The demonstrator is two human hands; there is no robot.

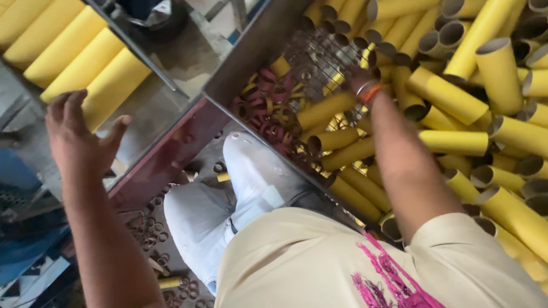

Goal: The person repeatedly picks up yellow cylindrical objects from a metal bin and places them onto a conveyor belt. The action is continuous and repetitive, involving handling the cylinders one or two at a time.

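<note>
Beside the metal bin (240,68), the left hand (77,134) hovers open, while the right hand (357,80), grip hidden, should pick one yellow tube (325,110) cleanly.

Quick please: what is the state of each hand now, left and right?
Left hand: open, fingers spread, holding nothing.
Right hand: reaching into the yellow cardboard tubes; grip cannot be told.

Tubes (451,97) — matt yellow card, smooth outside, grey inside. Bin (251,54) — dull sheet metal over wire mesh (317,60). Trousers (228,199) and shirt (319,262): soft cloth.
</note>
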